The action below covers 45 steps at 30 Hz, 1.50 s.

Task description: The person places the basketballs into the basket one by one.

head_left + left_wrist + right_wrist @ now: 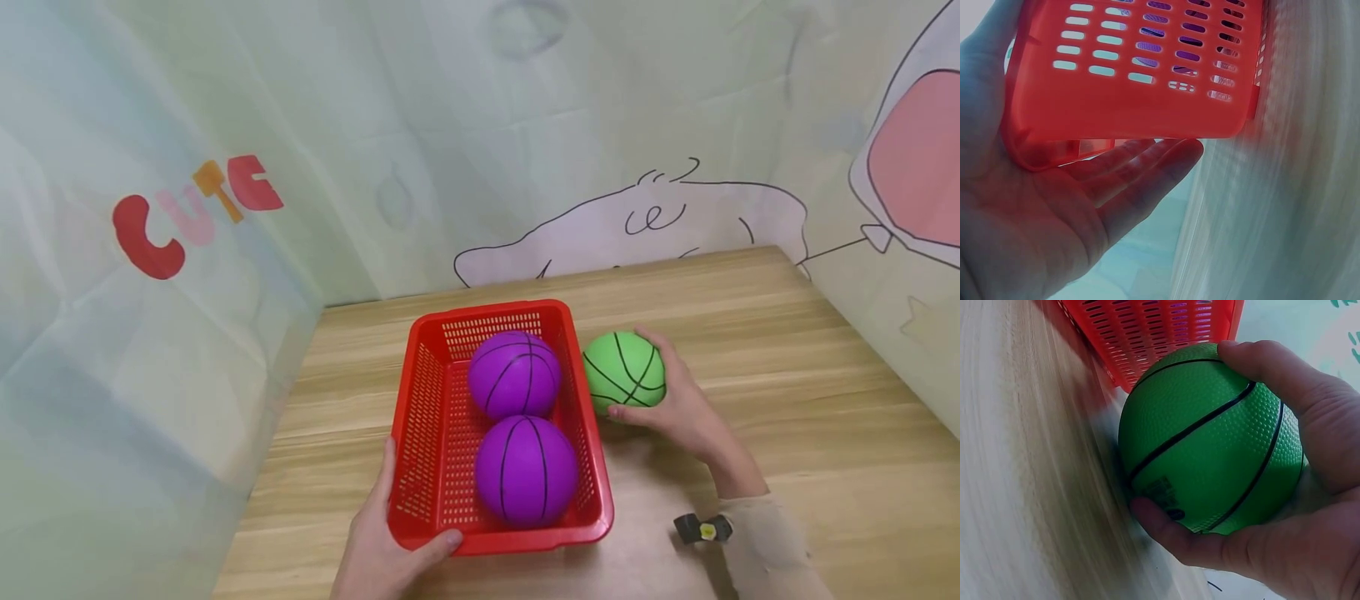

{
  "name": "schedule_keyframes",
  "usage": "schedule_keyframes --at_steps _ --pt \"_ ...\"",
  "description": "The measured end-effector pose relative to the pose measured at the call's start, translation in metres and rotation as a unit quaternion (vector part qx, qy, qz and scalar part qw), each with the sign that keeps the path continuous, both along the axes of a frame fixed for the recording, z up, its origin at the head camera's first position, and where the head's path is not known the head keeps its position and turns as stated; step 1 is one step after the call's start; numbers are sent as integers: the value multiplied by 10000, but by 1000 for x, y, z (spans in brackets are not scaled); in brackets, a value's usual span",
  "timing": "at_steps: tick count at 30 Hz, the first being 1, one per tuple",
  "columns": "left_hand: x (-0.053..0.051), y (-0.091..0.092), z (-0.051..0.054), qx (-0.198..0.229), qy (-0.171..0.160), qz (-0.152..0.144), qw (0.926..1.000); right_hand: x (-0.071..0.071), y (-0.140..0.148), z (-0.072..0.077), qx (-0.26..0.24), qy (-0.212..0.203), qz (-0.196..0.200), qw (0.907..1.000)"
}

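A red plastic basket (498,546) with slotted walls sits on the table and carries two purple toy basketballs, one farther back (513,375) and one nearer (527,472). My left hand (378,533) holds the basket's near left corner, thumb at the front rim and fingers along the left side. In the left wrist view, those fingers (1141,187) stretch along the red wall. Just right of the basket is a green toy basketball (622,375) with black lines. My right hand (678,408) grips it from the right, fingers and thumb spread round it, as the right wrist view confirms.
The wood-grain table (787,358) extends to both sides of the basket. Printed fabric (360,150) with letters and drawings hangs behind and beside it. A small black device with a yellow centre (705,530) is at the right wrist.
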<state>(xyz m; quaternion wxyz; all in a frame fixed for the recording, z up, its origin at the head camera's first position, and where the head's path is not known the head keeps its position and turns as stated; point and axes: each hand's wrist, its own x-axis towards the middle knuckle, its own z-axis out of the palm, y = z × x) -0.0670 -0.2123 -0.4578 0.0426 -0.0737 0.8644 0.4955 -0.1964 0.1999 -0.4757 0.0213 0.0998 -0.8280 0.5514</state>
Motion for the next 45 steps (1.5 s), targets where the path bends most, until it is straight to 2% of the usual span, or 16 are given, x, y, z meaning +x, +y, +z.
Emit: schedule_keyframes --at_steps 8,18,25,38,45 --pt "-1 1 1 34 56 -19 10000 0 -1 0 -74 -72 -41 9999" --pt "-1 4 3 11 -171 100 9998 1 -3 1 -221 -174 -118 9995" --pt "-1 3 2 -22 -32 55 10000 -1 -4 -1 -262 -185 -215 9993" --pt "-3 5 4 105 -186 135 9997 -3 -3 -3 -325 -211 -329 9987" --pt "0 4 2 168 -99 109 9998 -1 -2 -3 -551 -252 -354 9975"
